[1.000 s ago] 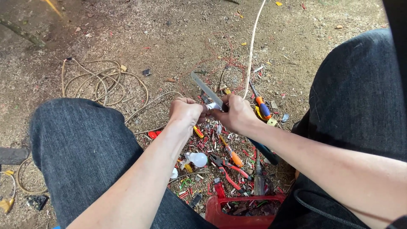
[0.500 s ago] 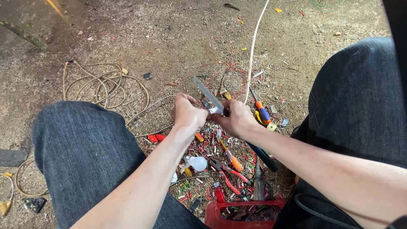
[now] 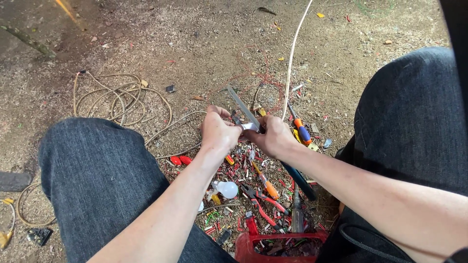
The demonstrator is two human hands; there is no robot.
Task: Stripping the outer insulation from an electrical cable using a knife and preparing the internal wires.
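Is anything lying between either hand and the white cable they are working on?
Nothing visible does. The left hand and right hand both already grip the thin white cable where they meet, alongside a flat grey metal blade. The scattered tools lie below on the ground.

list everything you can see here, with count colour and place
white cable: one, runs from the hands to the top edge
knife blade: one, grey, between the hands
coiled cord: one, tan, ground at left
screwdriver: one, orange and blue, right of the hands
pliers: one, red handles, below the hands
light bulb: one, white, by the left knee
red bin: one, bottom edge
left hand: on the cable end
right hand: gripping the knife
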